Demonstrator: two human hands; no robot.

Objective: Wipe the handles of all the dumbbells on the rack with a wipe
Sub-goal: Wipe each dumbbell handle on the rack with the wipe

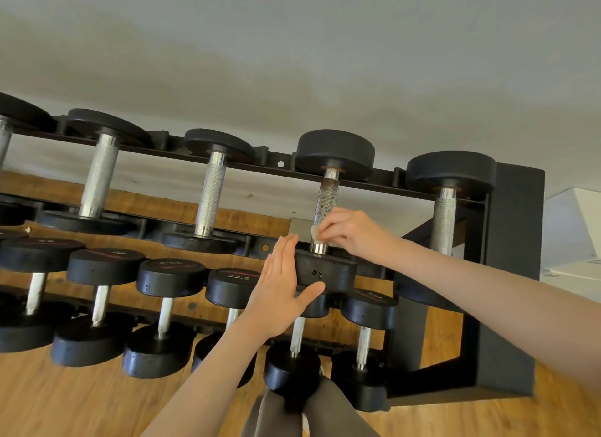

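Observation:
A black dumbbell rack [514, 241] holds two rows of dumbbells with black round heads and knurled steel handles. On the top row, second from the right, one dumbbell has a darker, rusty handle [328, 196]. My right hand [349, 231] pinches a small white wipe [315, 232] against the lower end of that handle. My left hand [281, 283] lies flat with straight fingers against the near head [325, 270] of the same dumbbell, thumb under it.
Other top-row dumbbells stand to the left [211, 196] and right [445, 218]. The lower row [169, 293] sits closer to me. A wooden floor [65, 401] lies below, a grey wall behind, and a white object [575, 228] at the right.

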